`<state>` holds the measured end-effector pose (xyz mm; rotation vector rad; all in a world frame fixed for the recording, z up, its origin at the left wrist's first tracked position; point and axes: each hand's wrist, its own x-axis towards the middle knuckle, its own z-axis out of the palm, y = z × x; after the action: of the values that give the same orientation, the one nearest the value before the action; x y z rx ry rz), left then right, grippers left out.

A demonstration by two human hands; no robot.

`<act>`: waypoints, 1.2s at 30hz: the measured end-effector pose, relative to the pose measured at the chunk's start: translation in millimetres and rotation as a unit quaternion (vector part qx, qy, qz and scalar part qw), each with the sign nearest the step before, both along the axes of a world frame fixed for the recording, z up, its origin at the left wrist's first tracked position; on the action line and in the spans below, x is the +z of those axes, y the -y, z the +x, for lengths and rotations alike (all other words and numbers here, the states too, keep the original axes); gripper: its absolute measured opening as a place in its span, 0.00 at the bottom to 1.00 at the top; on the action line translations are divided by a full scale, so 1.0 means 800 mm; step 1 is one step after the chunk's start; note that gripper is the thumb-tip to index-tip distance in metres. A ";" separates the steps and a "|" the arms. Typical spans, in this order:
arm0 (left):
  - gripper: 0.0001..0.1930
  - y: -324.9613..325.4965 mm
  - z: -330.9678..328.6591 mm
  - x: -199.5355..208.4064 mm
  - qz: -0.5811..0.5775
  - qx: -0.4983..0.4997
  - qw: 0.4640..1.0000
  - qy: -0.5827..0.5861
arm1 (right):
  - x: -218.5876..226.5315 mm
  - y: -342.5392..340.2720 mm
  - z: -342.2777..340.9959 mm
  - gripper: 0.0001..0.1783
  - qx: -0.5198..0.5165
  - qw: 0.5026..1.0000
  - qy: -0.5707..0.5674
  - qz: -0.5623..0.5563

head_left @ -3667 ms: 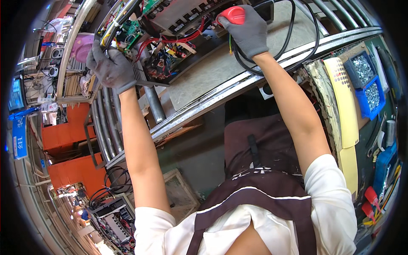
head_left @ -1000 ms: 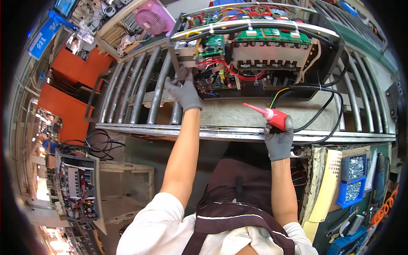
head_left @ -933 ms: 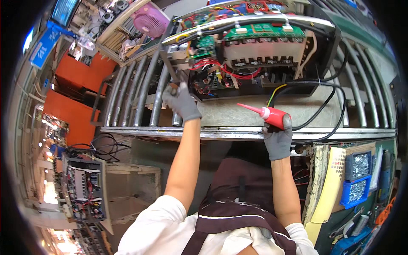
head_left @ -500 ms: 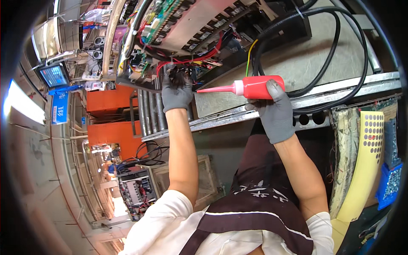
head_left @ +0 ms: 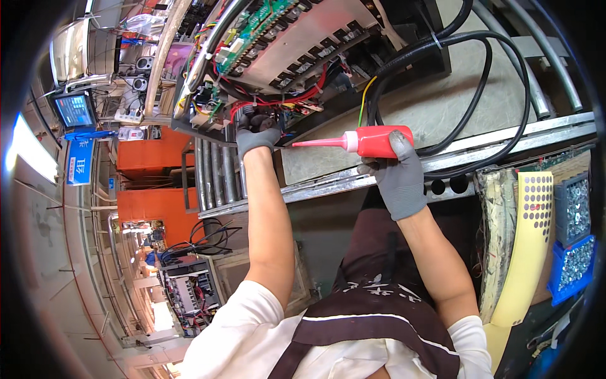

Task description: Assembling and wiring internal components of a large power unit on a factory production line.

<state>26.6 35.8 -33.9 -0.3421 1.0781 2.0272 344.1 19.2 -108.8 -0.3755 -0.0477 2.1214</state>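
Note:
A red squeeze bottle point(head_left: 374, 143) with a white collar and a long thin nozzle lies sideways in my right hand point(head_left: 401, 180), which wears a grey glove. Its nozzle points left, toward my left hand point(head_left: 257, 135). That hand, gloved in grey too, reaches into the lower edge of an opened electrical unit point(head_left: 290, 41), its fingers curled in among the wires. What they hold, if anything, is hidden. Just above them runs a bundle of red wires point(head_left: 278, 103). A green circuit board point(head_left: 262, 31) and rows of black components show inside the unit.
Thick black cables point(head_left: 486, 82) loop from the unit over a metal plate point(head_left: 315, 165) on the roller conveyor point(head_left: 218, 170). At the right are a yellow sheet of dark dots point(head_left: 527, 240) and a blue bin of small metal parts point(head_left: 573, 268). Orange cabinets point(head_left: 148, 208) stand to the left.
The view has shifted slightly, moving the surroundings a little. My left fingers now look more curled at the wiring. The red bottle stays in my right hand, its nozzle still pointing left.

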 end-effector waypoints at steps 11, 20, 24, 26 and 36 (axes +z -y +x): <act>0.11 -0.037 0.024 0.010 -0.018 -0.046 0.995 -0.081 | 0.002 0.001 -0.001 0.27 -0.004 0.999 0.048 -0.003; 0.08 -0.017 -0.004 -0.016 0.051 -0.108 0.990 -0.074 | 0.008 0.004 -0.009 0.29 -0.019 0.997 0.079 0.009; 0.17 -0.021 0.039 -0.018 0.089 -0.016 0.995 -0.029 | 0.008 0.004 -0.004 0.28 -0.018 0.995 0.095 0.018; 0.17 -0.013 0.006 -0.034 0.108 -0.067 0.992 -0.024 | 0.013 0.009 -0.009 0.28 -0.017 0.995 0.095 0.024; 0.28 0.036 0.031 -0.014 0.100 -0.179 0.978 -0.036 | 0.007 0.008 -0.011 0.28 -0.031 0.995 0.090 0.036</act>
<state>51.7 7.2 -45.3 0.0302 0.8954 1.8109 335.4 13.1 -103.2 -0.5169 -0.2131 2.0132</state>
